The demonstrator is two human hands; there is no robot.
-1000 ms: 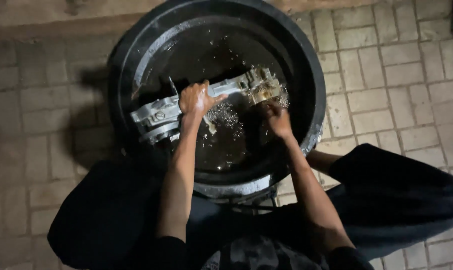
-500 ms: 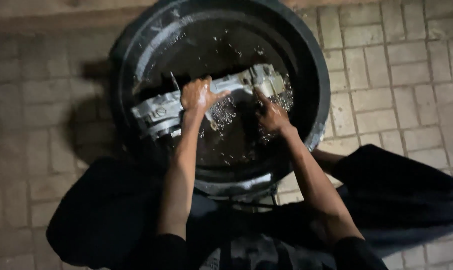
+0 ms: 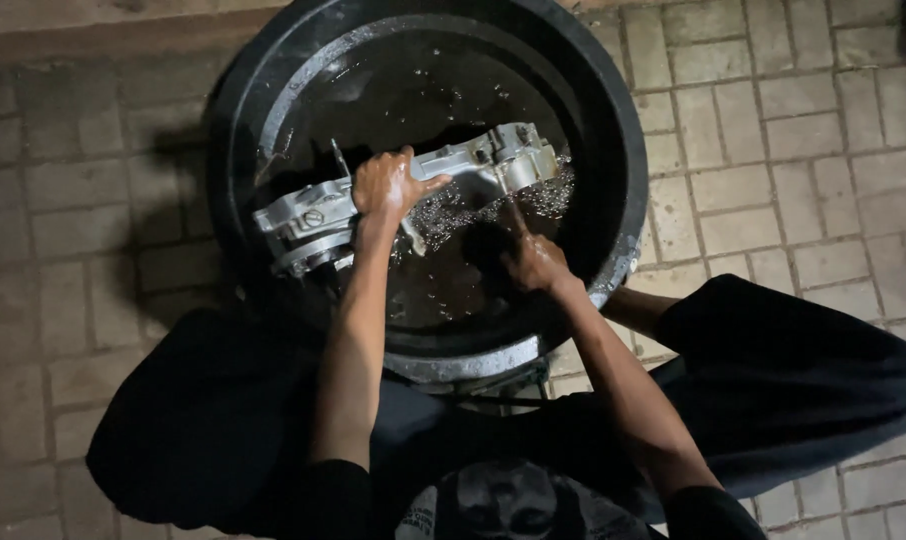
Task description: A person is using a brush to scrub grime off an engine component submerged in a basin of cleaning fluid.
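Note:
A long silver metal engine casing (image 3: pixel 473 165) lies across a big black round tub (image 3: pixel 628 190) of dark liquid. My left hand (image 3: pixel 388 188) grips the casing around its middle and holds it above the liquid. My right hand (image 3: pixel 533 262) is wet and low over the liquid, just below the casing's right end, fingers pointing up toward it. Droplets spray between the hand and the casing. Whether the right hand holds anything cannot be seen.
The tub stands on a paved floor of grey bricks (image 3: pixel 763 150). My knees in dark trousers (image 3: pixel 803 370) flank the tub's near side. A raised kerb (image 3: pixel 93 35) runs along the top left.
My right hand has dropped away from the casing's right end, down toward the liquid. The left hand keeps its grip, and the casing has stayed about where it was.

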